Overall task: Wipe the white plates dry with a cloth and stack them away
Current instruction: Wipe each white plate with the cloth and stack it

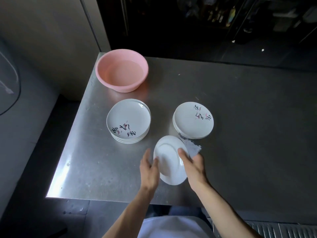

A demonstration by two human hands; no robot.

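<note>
Over the bench (pixel 248 103), a plate (pixel 169 162) is held tilted, pinched with the cloth (pixel 193 147) in the grip of the right hand (pixel 194 166) so its face can be wiped, its opposite rim steadied by the spread left hand (pixel 148 170).

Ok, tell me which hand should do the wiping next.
Right hand: it pinches the grey cloth against the round white plate; the left hand only touches the opposite rim.
</note>
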